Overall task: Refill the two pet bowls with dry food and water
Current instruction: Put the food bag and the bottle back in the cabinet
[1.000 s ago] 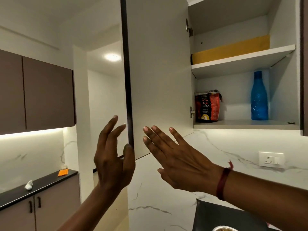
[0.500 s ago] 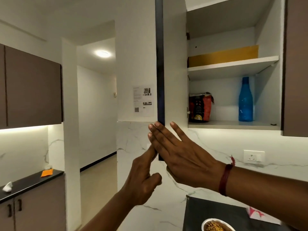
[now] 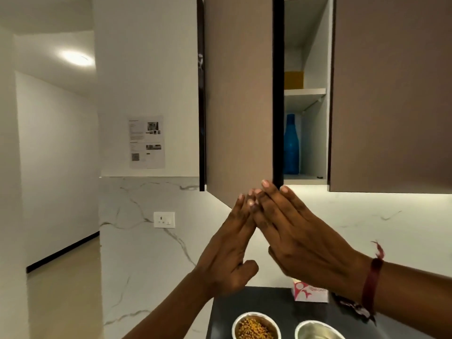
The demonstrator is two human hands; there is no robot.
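Both hands press flat on the lower edge of the brown cabinet door (image 3: 238, 99), which stands nearly closed. My left hand (image 3: 230, 253) has straight fingers against the door's face; my right hand (image 3: 298, 233) touches its dark edge with straight fingers. Through the remaining gap I see a blue bottle (image 3: 291, 145) on the lower shelf. On the dark counter (image 3: 274, 304) below sit two steel bowls: the left bowl (image 3: 255, 326) holds brown dry food, the right bowl (image 3: 318, 331) is cut off by the frame and its contents are unclear.
A pink and white packet (image 3: 309, 293) lies on the counter behind the bowls. A second closed cabinet door (image 3: 391, 94) is on the right. A wall socket (image 3: 164, 219) and a printed sheet (image 3: 146, 141) are on the left; a hallway opens beyond.
The cabinet door has swung from wide open to nearly closed under both hands. The food bag inside is now hidden behind it. The view dropped, bringing both bowls into sight.
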